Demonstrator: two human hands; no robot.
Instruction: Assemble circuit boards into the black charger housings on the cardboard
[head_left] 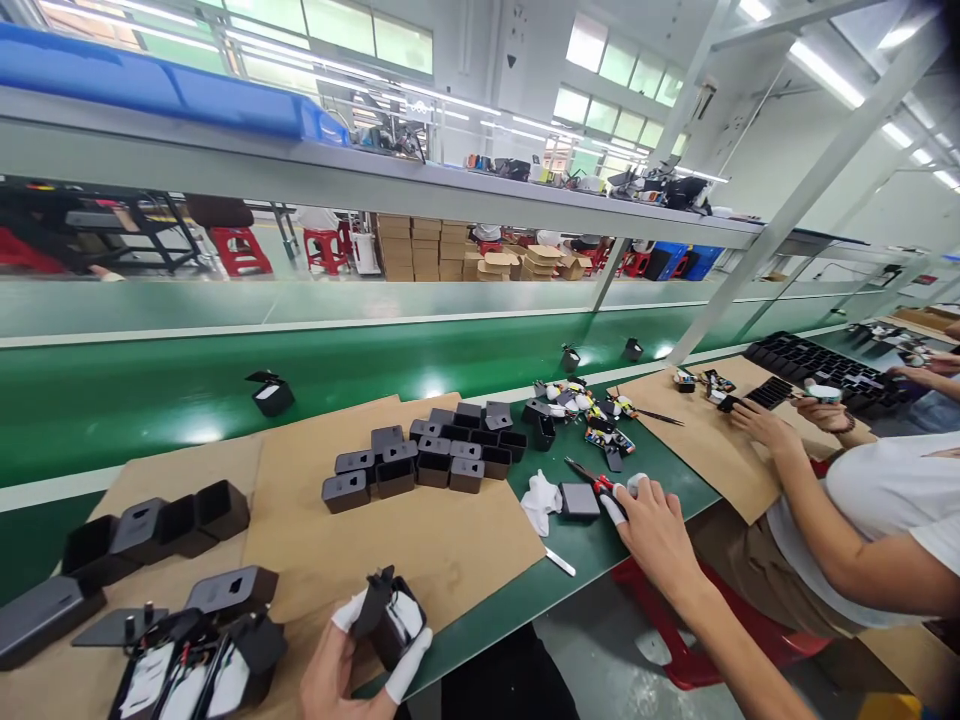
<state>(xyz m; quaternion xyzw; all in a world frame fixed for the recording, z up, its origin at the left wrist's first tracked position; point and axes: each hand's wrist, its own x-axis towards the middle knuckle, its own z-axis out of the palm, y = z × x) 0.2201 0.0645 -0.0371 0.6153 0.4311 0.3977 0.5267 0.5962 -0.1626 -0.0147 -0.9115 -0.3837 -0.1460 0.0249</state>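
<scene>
My left hand (360, 660), white cots on its fingertips, grips a small black plastic case (388, 625) at the front edge of the brown cardboard. The case's lid stands tilted up, and a white piece shows inside it. Over the green bench to the right, my right hand (654, 525) has its fingers around the red handles of a pair of long-nose pliers (592, 478), whose jaws point away to the left. Beside the pliers lie a dark grey block (580, 501) and a crumpled white cloth (541, 500).
Several black cases (435, 455) stand grouped on the cardboard (300, 540). More cases with white inserts (187, 675) fill the near left. Small wired parts (585, 405) lie heaped at centre right, near tweezers (660, 416). A white stick (560, 563) rests by the edge. A co-worker (847, 520) sits at right.
</scene>
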